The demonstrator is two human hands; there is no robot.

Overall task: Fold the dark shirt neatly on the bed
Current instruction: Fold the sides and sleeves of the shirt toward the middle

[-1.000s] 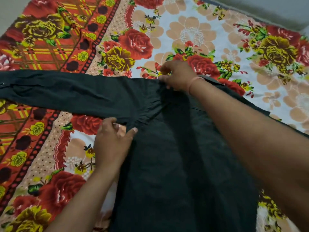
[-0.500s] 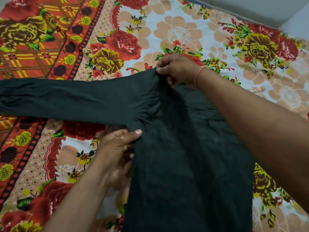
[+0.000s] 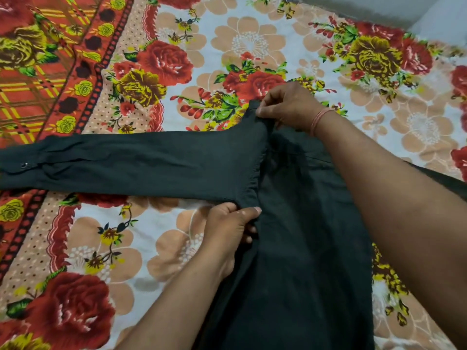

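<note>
The dark shirt (image 3: 303,248) lies flat on the bed (image 3: 177,248), its body running toward me and one long sleeve (image 3: 131,165) stretched out to the left, with a cuff button at the far left edge. My left hand (image 3: 230,231) pinches the shirt at the underarm, where the sleeve meets the side seam. My right hand (image 3: 288,107) pinches the shoulder edge at the top of that sleeve, which is raised into a small peak. My right forearm crosses over the shirt's right part and hides it.
A floral bedsheet (image 3: 252,41) with red and yellow roses covers the bed; a red checked border (image 3: 30,97) runs along the left. At the top right, the bed's edge meets a grey floor (image 3: 379,6).
Both hands have tightened their pinch on the shoulder and underarm, and the shoulder edge has been lifted and drawn toward the shirt's body. The view has shifted so the sleeve cuff shows.
</note>
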